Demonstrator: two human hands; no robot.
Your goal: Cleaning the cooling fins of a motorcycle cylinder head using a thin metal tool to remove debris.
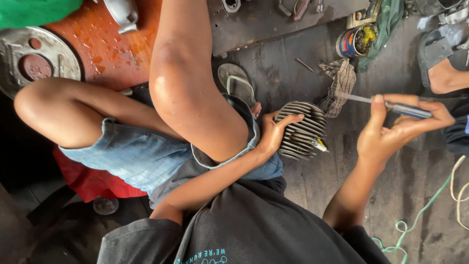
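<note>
Dark, greasy workshop floor (381, 161) fills the view, and I am crouched low over it with my bare knees up. My left hand (273, 133) is wrapped over a round finned metal cylinder (303, 129) that stands on the floor just beside my foot, fingers spread across its fins. My right hand (391, 129) is raised well apart from it, closed around a blue-handled screwdriver (398, 107) held nearly level, its thin shaft pointing back toward a checked rag (339, 85).

Judging from this, the risks are a slip: the oily fins could twist out from under my one-handed hold, or the screwdriver tip could skid and jab my left fingers, which lie right across the part.

Around me: an open tin of yellowish grease (355, 40), a grey sandal (237, 83), a green cord (415, 215) trailing near my right arm, and another person's foot (447, 76) close to the screwdriver. My raised knee crowds my left arm.
</note>
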